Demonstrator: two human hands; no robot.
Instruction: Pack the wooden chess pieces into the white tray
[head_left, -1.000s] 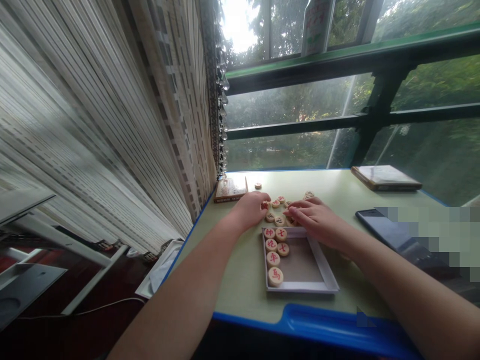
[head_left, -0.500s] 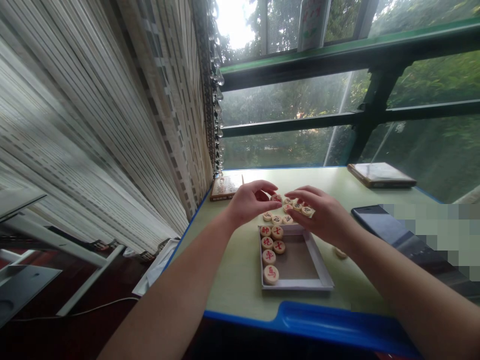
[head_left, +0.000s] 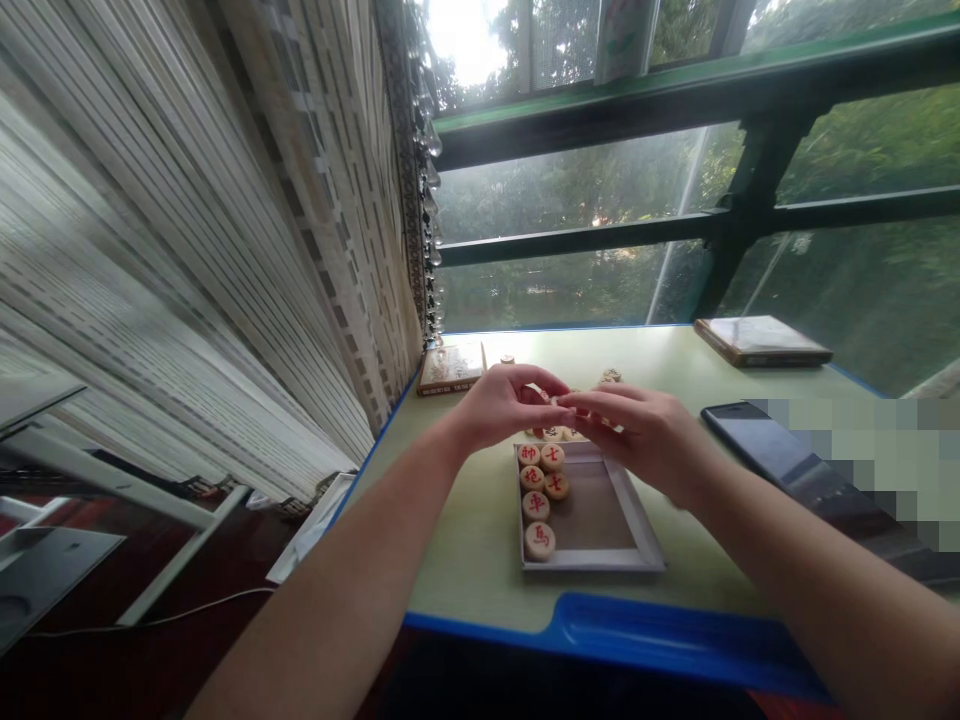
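My left hand [head_left: 506, 405] is curled over the table, thumb and fingers closed around what looks like a Chinese chess piece, mostly hidden. The fingertips of my right hand [head_left: 641, 430] meet those of my left; whatever is between them cannot be made out. Just below the hands lies a shallow white box [head_left: 652, 540]. Along its left side sit several round wooden pieces with red characters, among them a horse piece [head_left: 540, 541] in the near corner. More loose pieces [head_left: 574, 434] lie on the table behind the box, partly covered by my hands.
The pale table [head_left: 457, 570] has a blue rim and a blue tray recess at the front. A phone [head_left: 757, 440] lies at the right. One boxed item [head_left: 761, 342] rests at the back right, another box [head_left: 450, 368] at the back left. A curtain [head_left: 225, 250] hangs at left.
My hands have come together, their fingertips now touching above the loose pieces. The pieces in the box look unchanged. The view has shifted slightly.
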